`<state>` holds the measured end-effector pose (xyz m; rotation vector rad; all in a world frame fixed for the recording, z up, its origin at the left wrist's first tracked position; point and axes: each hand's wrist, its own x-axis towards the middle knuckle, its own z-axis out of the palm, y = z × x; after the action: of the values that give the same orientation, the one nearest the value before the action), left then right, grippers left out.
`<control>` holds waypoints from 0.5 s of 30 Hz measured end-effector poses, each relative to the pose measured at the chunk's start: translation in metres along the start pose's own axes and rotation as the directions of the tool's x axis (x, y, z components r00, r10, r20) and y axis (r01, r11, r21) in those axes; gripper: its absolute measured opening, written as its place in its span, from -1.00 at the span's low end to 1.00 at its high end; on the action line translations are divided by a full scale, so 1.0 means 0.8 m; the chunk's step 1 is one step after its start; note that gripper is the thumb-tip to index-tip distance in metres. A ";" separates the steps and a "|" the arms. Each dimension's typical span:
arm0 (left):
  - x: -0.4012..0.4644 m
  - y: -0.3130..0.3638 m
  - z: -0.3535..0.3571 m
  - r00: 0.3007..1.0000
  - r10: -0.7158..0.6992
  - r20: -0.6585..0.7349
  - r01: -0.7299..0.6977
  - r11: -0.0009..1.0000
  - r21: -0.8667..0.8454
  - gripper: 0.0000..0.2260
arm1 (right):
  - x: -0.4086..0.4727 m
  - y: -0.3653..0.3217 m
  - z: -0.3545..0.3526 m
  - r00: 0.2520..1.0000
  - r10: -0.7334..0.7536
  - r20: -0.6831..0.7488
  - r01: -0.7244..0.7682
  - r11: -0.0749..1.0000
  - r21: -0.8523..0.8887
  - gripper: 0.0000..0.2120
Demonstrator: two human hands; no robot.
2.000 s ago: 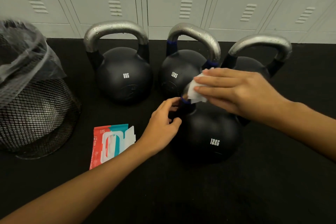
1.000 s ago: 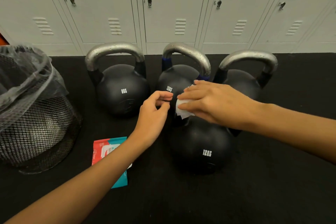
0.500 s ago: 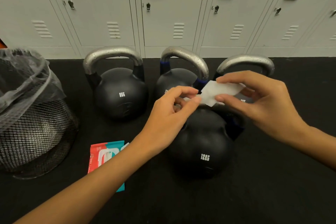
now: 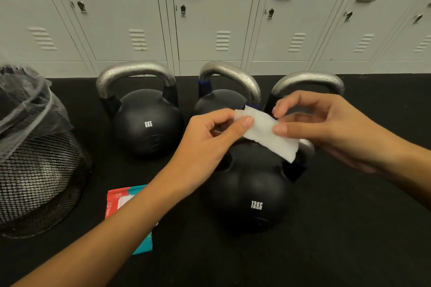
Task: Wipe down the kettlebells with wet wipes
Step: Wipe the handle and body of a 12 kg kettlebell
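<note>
Kettlebell, 12KG (image 4: 251,193): it stands on the black floor mat (image 4: 349,240), nearest to me, its body below my hands. Left of it the wet-wipe pack (image 4: 130,216) lies flat, partly under my left forearm. Above the kettlebell I hold one white wet wipe (image 4: 265,133) in the air. My left hand (image 4: 210,142) pinches its left end between thumb and forefinger; my right hand (image 4: 326,130) pinches its right part likewise. Behind stand three more kettlebells: the 8KG kettlebell (image 4: 147,123) at left, a middle kettlebell (image 4: 219,100) and a right kettlebell (image 4: 307,81), both partly hidden. At far left sits a mesh bin (image 4: 39,170) with a plastic liner. Grey lockers (image 4: 210,18) close the background.
</note>
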<state>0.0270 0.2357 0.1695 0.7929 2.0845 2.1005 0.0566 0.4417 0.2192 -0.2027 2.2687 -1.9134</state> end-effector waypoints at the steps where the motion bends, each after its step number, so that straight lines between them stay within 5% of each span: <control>1: 0.001 -0.001 -0.001 1.000 -0.004 -0.005 0.004 1.000 0.013 -0.77 | 0.000 -0.001 -0.001 1.000 0.005 -0.013 -0.006 1.000 -0.020 -0.74; 4: 0.002 0.002 -0.001 1.000 0.008 0.004 -0.008 1.000 0.019 -0.84 | 0.002 -0.007 -0.007 0.995 0.095 0.009 -0.095 0.995 -0.024 -0.63; 9: 0.004 0.004 -0.006 1.000 0.015 -0.016 -0.014 0.999 0.042 -0.86 | -0.001 -0.010 -0.011 0.981 0.156 0.116 -0.154 0.988 -0.023 -0.72; 15: 0.005 0.001 0.009 0.948 0.002 -0.317 0.008 0.999 0.031 -0.75 | 0.003 -0.007 -0.001 0.994 0.109 -0.011 -0.108 0.991 0.080 -0.78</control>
<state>0.0270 0.2434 0.1710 0.4773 2.2709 2.3311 0.0545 0.4407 0.2247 -0.0532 2.1605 -1.9507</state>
